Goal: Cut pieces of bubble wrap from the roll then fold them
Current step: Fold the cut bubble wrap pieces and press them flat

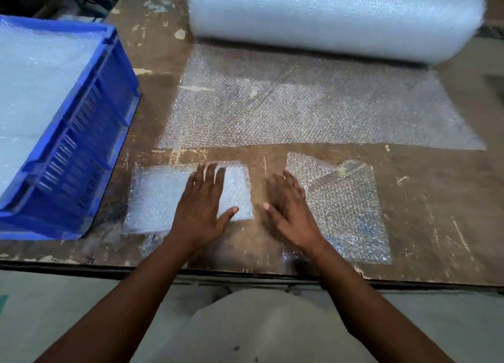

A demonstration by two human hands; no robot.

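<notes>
Scuffed brown table (152,49) — blue crate (81,133) left, bubble wrap roll (327,16) behind.

A packing workshop: scarred wooden workbench (152,49), big bubble wrap roll (335,19), blue plastic crate (90,133).

A scuffed brown table (152,49) carries a bubble wrap roll (335,16), its unrolled sheet (313,109), a folded piece (158,199), a flat piece (351,212) and a blue crate (90,133).
</notes>
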